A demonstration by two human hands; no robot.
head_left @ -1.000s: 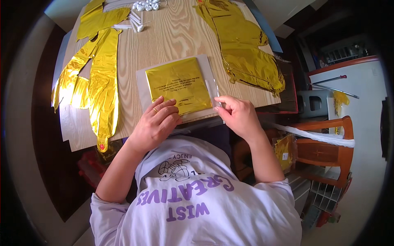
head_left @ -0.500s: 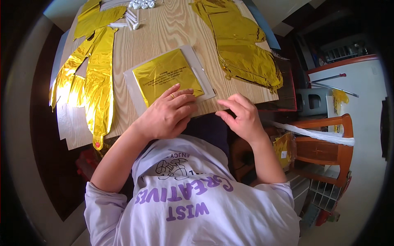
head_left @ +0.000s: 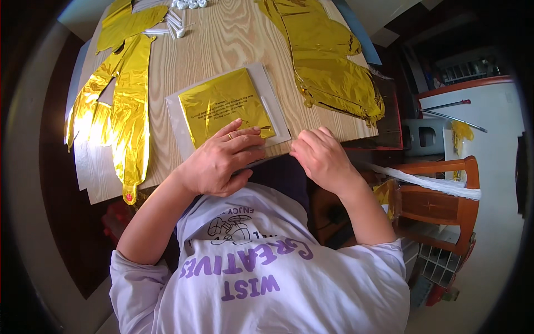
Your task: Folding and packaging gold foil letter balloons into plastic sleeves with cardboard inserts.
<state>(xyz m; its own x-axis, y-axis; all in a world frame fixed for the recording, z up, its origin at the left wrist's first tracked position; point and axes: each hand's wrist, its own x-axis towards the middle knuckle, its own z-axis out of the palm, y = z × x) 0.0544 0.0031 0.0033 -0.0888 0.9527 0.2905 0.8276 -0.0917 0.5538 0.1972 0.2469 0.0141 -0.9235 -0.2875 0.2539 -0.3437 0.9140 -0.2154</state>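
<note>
Flat near the front edge of the wood-grained counter (head_left: 222, 39): a folded gold foil sheet (head_left: 222, 92) inside a clear sleeve (head_left: 269, 106), set at a slant (dark print across its middle). Over its lower edge, the left hand (head_left: 221, 158), palm down, with fingers loosely spread and fingertips on the packet, closed around nothing visible (a ring on one finger). Just beside the sleeve's lower right corner, at the counter's edge, the right hand (head_left: 320, 158), fingers curled and bunched narrow; impossible to tell whether pinching something or nothing.

To the left, a long gold foil piece (head_left: 132, 106), spread out, bright with glare, its red-marked end past the front edge. Farther up on that side, another gold foil piece (head_left: 130, 25), and near it some thin white sticks (head_left: 174, 21) and a cluster of white bundles (head_left: 189, 4). Right of the packet, well apart from the left foil, a large crumpled gold foil piece (head_left: 328, 67). Beyond the counter, lower right, a wooden chair (head_left: 439, 203) with a white strip (head_left: 431, 183) across its back.
</note>
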